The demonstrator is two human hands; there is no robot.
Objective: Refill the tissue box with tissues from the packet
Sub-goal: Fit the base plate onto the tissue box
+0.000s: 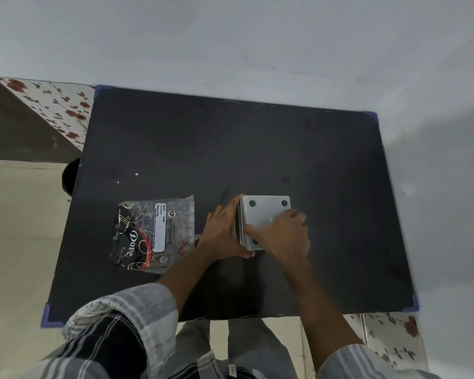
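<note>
Head cam, looking down: black worktop point(230, 149) w/ blue tape on the corners, pushed up against a pale wall. The box point(266, 214) sits upside down right of centre, near the front half of the worktop, grey base facing up w/ dark round feet showing (three visible, the fourth is under a hand).

Left hand point(225, 231) is pressed flat-ish against the box's left side, fingers stretched along the edge, thumb tucked round the near corner, so it's gripping/bracing the box. Right hand point(282, 236) lies over the near-right part of the base, fingers curled over the right edge, also clamped onto it.

Packet point(153, 233) is lying flat to the left of the box, just beside the left wrist, not touched by either hand. Dark printed plastic w/ a white label; can't tell if it's been opened.

Plaid sleeves point(126, 318) at the bottom.
</note>
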